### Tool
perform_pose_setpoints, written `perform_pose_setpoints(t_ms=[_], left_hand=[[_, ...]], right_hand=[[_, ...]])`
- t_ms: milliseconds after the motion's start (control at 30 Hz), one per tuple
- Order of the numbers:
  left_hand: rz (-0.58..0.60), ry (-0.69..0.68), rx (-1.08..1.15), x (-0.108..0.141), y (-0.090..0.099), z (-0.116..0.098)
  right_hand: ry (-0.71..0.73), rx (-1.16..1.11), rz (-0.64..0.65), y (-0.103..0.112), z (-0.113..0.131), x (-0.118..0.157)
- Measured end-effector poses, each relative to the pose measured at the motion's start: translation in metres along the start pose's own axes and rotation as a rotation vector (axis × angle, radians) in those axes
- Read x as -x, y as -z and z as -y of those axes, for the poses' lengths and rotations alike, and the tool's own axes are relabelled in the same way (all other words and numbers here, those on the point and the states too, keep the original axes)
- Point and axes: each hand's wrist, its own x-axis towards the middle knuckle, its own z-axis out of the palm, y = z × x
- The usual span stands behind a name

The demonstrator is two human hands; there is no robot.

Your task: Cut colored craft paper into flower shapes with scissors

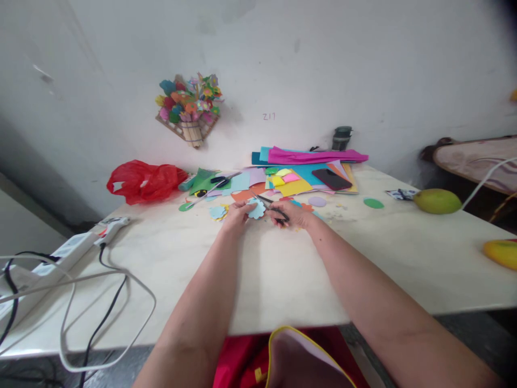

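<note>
My left hand (239, 212) pinches the left edge of a light blue scalloped paper piece (256, 208) above the middle of the table. My right hand (288, 212) is wrapped round the black handles of a pair of scissors (267, 201), whose blades point up and left, just beyond the blue piece. Left of my left hand lie blue and yellow scalloped cutouts (218, 213). Beyond both hands sit an orange paper sheet (242, 195) and a yellow sheet (297, 186). Orange and blue cutouts are partly hidden behind my right hand.
A second pair of scissors (220, 181) lies beside a red plastic bag (141, 182). A phone (332, 179) rests on coloured sheets. Power strips (75, 252) and cables occupy the left side. A green mango (437, 201) and a yellow fruit (501, 253) are at right.
</note>
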Motion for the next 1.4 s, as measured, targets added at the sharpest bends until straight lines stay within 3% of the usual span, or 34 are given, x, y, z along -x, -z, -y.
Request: perform_pose_setpoints(t_ms=[700, 1067, 1400], left_hand=[[-0.087, -0.012, 0.046, 0.0009, -0.0055, -0.0015], [-0.101, -0.009, 0.042, -0.0022, -0.0021, 0.0016], [-0.182, -0.029, 0.049, -0.0038, -0.0049, 0.0032]], right_hand=[[-0.057, -0.071, -0.046, -0.0081, 0.0041, -0.0027], [-0.011, -0.024, -0.039, -0.0081, 0.0046, -0.0015], [-0.007, -0.017, -0.062, -0.0104, 0.0052, -0.0016]])
